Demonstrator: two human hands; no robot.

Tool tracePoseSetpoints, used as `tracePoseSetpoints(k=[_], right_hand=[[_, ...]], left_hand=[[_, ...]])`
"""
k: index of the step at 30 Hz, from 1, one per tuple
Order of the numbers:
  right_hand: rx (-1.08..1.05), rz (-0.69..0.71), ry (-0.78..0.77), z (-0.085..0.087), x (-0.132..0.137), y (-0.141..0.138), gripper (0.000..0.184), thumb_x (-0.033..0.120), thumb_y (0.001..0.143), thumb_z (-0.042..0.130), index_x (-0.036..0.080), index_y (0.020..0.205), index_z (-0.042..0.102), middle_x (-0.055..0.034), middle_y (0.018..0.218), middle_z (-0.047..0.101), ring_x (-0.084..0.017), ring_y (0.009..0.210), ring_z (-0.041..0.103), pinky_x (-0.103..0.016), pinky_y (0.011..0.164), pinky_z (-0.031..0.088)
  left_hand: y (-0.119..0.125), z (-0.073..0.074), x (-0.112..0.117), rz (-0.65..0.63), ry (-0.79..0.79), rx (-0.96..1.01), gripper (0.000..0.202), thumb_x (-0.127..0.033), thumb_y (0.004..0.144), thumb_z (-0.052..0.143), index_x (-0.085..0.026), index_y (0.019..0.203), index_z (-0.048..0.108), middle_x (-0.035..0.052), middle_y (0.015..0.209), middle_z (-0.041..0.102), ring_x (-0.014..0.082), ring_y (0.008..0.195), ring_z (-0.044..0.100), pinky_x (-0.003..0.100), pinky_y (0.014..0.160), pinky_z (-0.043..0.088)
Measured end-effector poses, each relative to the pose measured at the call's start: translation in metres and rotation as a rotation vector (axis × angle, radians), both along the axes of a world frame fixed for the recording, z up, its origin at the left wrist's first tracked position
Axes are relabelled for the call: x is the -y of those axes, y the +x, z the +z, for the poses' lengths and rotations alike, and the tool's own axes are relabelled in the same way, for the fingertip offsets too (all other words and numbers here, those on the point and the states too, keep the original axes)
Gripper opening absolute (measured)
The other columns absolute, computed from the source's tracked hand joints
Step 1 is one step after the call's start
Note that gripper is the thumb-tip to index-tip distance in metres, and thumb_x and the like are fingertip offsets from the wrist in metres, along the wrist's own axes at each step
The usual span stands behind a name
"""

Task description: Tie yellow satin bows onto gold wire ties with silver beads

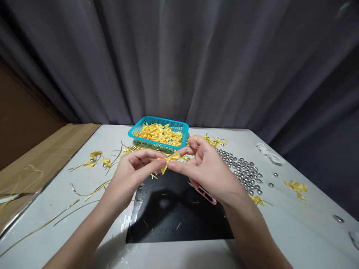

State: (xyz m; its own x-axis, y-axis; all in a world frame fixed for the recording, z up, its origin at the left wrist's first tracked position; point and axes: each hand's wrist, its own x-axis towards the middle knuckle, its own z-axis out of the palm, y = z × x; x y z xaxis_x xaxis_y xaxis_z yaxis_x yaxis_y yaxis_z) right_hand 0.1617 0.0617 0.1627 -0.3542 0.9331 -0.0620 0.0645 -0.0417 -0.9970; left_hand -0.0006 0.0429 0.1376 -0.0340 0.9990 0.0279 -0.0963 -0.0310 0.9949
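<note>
- My left hand (130, 170) and right hand (209, 172) pinch the bow (169, 158), fingertips nearly closed.
- I should grip lightly, keeping its loops uncreased, above the mat's (193, 228) far edge.

No text, label, brand or number can be read here. At the upper right of the curtain (174, 63), one small green mark (344, 6) is too blurred for reading.
</note>
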Motion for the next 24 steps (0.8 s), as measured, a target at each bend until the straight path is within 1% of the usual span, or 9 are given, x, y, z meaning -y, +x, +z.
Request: tracePoseSetpoints(k=[3, 5, 8, 11, 14, 17, 19, 21, 24], right_hand=[[-0.006, -0.020, 0.003, 0.000, 0.001, -0.001, 0.055, 0.020, 0.061, 0.077, 0.022, 0.079, 0.026, 0.0053, 0.092, 0.053, 0.006, 0.035, 0.031, -0.010, 0.027, 0.025], [-0.008, -0.014, 0.008, 0.000, 0.001, 0.000, 0.054, 0.021, 0.062, 0.077, 0.022, 0.078, 0.026, 0.0051, 0.091, 0.053, 0.005, 0.036, 0.029, -0.011, 0.028, 0.024], [-0.057, -0.024, 0.058, 0.001, -0.001, 0.005, 0.045, 0.034, 0.069, 0.073, 0.022, 0.077, 0.030, 0.0055, 0.080, 0.053, 0.001, 0.037, 0.033, -0.012, 0.027, 0.026], [-0.232, -0.122, 0.084, 0.007, -0.005, 0.016, 0.036, 0.044, 0.078, 0.062, 0.020, 0.072, 0.036, 0.0068, 0.060, 0.044, -0.001, 0.036, 0.027, -0.013, 0.028, 0.024], [-0.440, -0.241, 0.098, 0.019, -0.007, 0.033, 0.032, 0.034, 0.086, 0.053, 0.018, 0.064, 0.037, 0.0070, 0.051, 0.035, -0.001, 0.034, 0.016, -0.014, 0.028, 0.017], [-0.612, -0.381, 0.127, 0.032, -0.006, 0.053, 0.037, 0.027, 0.092, 0.038, 0.017, 0.057, 0.030, 0.0059, 0.046, 0.025, -0.004, 0.034, 0.012, -0.017, 0.029, 0.012], [-0.696, -0.444, 0.130, 0.038, -0.006, 0.064, 0.038, 0.025, 0.093, 0.034, 0.018, 0.056, 0.027, 0.0064, 0.046, 0.018, -0.005, 0.034, 0.008, -0.018, 0.030, 0.012], [-0.756, -0.441, 0.110, 0.040, -0.006, 0.073, 0.036, 0.022, 0.093, 0.034, 0.018, 0.058, 0.026, 0.0075, 0.048, 0.013, -0.004, 0.035, 0.005, -0.017, 0.030, 0.012], [-0.813, -0.383, 0.109, 0.038, -0.007, 0.080, 0.034, 0.018, 0.092, 0.036, 0.017, 0.059, 0.027, 0.0087, 0.048, 0.010, -0.003, 0.035, 0.002, -0.015, 0.030, 0.011]], left_hand=[[-0.001, 0.000, 0.000, 0.003, 0.008, -0.030, 0.005, -0.023, 0.066, 0.075, -0.021, 0.069, 0.072, -0.0037, 0.059, 0.066, 0.0060, 0.056, 0.056, 0.012, 0.052, 0.042], [-0.002, 0.000, 0.000, 0.008, 0.006, -0.034, 0.005, -0.024, 0.066, 0.075, -0.021, 0.069, 0.072, -0.0041, 0.058, 0.066, 0.0057, 0.055, 0.056, 0.012, 0.052, 0.042], [-0.004, 0.000, 0.000, 0.037, 0.004, -0.065, 0.006, -0.025, 0.066, 0.075, -0.022, 0.068, 0.071, -0.0037, 0.058, 0.067, 0.0063, 0.056, 0.056, 0.012, 0.051, 0.042], [-0.007, 0.001, -0.001, 0.080, 0.010, -0.125, 0.006, -0.026, 0.065, 0.075, -0.021, 0.068, 0.071, -0.0027, 0.060, 0.067, 0.0078, 0.057, 0.057, 0.014, 0.051, 0.043], [-0.010, 0.002, -0.003, 0.099, 0.012, -0.172, 0.006, -0.025, 0.064, 0.074, -0.021, 0.066, 0.070, -0.0018, 0.060, 0.067, 0.0094, 0.058, 0.058, 0.016, 0.053, 0.044], [-0.013, 0.003, -0.005, 0.112, 0.022, -0.216, 0.006, -0.025, 0.064, 0.074, -0.021, 0.065, 0.070, -0.0009, 0.062, 0.068, 0.0106, 0.060, 0.058, 0.017, 0.055, 0.044], [-0.015, 0.003, -0.006, 0.091, 0.042, -0.234, 0.008, -0.027, 0.064, 0.074, -0.021, 0.067, 0.070, -0.0001, 0.065, 0.069, 0.0116, 0.062, 0.059, 0.018, 0.056, 0.045], [-0.014, 0.004, -0.006, 0.052, 0.058, -0.248, 0.011, -0.028, 0.063, 0.074, -0.020, 0.068, 0.069, 0.0007, 0.067, 0.069, 0.0125, 0.063, 0.060, 0.019, 0.057, 0.047], [-0.012, 0.005, -0.007, 0.013, 0.050, -0.270, 0.012, -0.027, 0.062, 0.074, -0.019, 0.068, 0.068, 0.0017, 0.067, 0.070, 0.0137, 0.063, 0.062, 0.020, 0.058, 0.048]])
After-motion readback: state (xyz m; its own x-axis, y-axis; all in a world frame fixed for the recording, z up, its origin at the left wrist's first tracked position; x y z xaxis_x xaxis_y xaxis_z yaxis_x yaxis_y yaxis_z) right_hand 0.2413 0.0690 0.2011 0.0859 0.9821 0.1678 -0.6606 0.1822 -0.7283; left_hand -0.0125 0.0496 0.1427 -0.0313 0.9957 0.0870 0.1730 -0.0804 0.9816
